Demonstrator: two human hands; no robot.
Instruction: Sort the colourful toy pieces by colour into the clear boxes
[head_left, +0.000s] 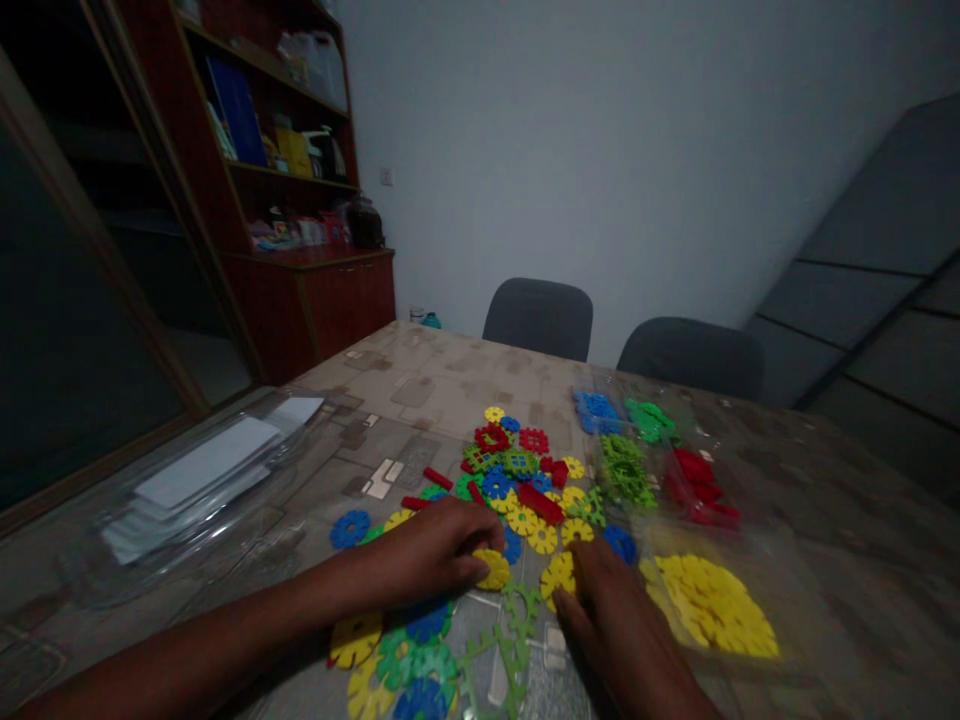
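Observation:
Coloured plastic gear-shaped pieces (517,480) lie scattered on the patterned table (420,380): red, yellow, blue and green. My left hand (427,555) rests among them with its fingers pinched on a yellow gear piece (493,570). Flat beside it lies my right hand (615,620), fingers together and stretched, tips touching another yellow gear piece (559,575). Under my left forearm sits a joined cluster of yellow, green and blue gears (405,660). A green frame piece (510,640) lies between my hands.
Clear bags on the right hold sorted pieces: yellow (712,605), red (697,485), green (649,420), blue (596,405). A clear plastic case with white sheets (202,480) lies at left. Two grey chairs (540,315) stand behind the table; a wooden cabinet (300,200) fills the left.

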